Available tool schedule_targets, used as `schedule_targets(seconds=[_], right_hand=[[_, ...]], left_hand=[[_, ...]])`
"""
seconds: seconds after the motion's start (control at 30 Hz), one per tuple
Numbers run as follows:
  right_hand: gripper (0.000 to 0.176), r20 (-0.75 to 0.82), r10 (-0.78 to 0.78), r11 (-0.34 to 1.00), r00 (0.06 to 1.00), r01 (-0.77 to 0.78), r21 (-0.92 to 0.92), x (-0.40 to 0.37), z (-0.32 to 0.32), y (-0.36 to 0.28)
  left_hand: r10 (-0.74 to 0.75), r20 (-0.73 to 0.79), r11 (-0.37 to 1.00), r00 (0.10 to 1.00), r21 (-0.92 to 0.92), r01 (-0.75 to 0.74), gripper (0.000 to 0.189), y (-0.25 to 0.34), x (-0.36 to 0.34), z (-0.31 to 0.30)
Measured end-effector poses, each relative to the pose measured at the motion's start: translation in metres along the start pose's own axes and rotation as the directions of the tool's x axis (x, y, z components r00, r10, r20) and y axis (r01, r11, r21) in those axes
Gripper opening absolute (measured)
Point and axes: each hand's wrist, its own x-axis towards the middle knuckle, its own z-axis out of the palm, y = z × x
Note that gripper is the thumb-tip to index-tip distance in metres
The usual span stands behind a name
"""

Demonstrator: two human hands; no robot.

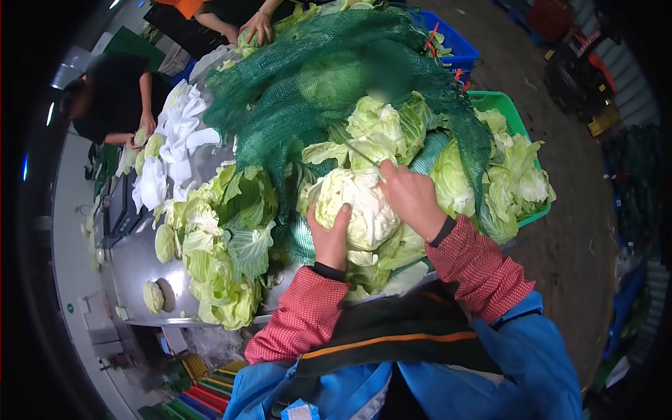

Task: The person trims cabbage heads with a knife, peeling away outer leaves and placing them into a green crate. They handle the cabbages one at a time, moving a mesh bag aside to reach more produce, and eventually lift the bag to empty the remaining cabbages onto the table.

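Pale green cabbage [357,206] sits straight ahead of the chest at the near edge of the steel bench [133,262], roundish, with no clear long axis; the left hand [329,238] cups its lower left side, thumb up; the right hand [413,199] rests on its upper right, closed on what seems a thin knife [360,154]; both touch it, neither nearer; one head held, one net sack [315,77], one green crate [500,103], one blue crate [455,45].

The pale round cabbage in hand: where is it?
Head view, centre: the pale round cabbage lies between the left hand and right hand, by the green mesh net.
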Motion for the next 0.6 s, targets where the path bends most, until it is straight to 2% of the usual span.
schedule_targets(seconds=[0.13, 0.2, 0.27, 0.3, 0.4, 0.47, 0.53, 0.6], right_hand=[[0.024, 0.016, 0.060, 0.991, 0.998, -0.062, 0.116, 0.017, 0.008, 0.023], [0.024, 0.006, 0.136, 0.979, 0.991, -0.136, 0.152, 0.022, 0.029, 0.052], [0.027, -0.043, 0.146, 0.960, 0.988, -0.131, 0.247, 0.022, 0.036, 0.066], [0.027, -0.064, 0.151, 0.953, 0.986, -0.129, 0.274, 0.016, 0.033, 0.063], [0.026, -0.113, 0.163, 0.950, 0.980, -0.125, 0.286, -0.001, -0.001, 0.037], [0.025, -0.167, 0.157, 0.935, 0.973, -0.092, 0.341, -0.009, -0.018, 0.036], [0.027, -0.145, 0.150, 0.951, 0.978, -0.103, 0.292, -0.010, -0.016, 0.045], [0.028, -0.127, 0.149, 0.968, 0.981, -0.118, 0.222, -0.008, -0.017, 0.049]], left_hand=[[0.084, 0.032, 0.994, 0.996, 0.065, -0.086, 0.076, -0.021, 0.008, -0.010], [-0.002, 0.077, 0.996, 0.997, -0.092, 0.009, 0.076, -0.021, 0.004, -0.015], [-0.061, 0.144, 0.963, 0.988, -0.251, 0.096, 0.076, -0.016, 0.007, -0.017], [-0.051, 0.196, 0.957, 0.979, -0.270, 0.104, 0.066, -0.019, 0.011, -0.023], [-0.193, 0.427, 0.735, 0.883, -0.533, 0.419, 0.058, -0.019, 0.018, -0.044], [-0.130, 0.423, 0.742, 0.897, -0.558, 0.371, 0.058, -0.006, 0.014, -0.050], [-0.034, 0.453, 0.691, 0.891, -0.633, 0.349, 0.059, 0.012, 0.007, -0.051], [-0.019, 0.478, 0.677, 0.878, -0.640, 0.363, 0.061, 0.019, 0.007, -0.054]])
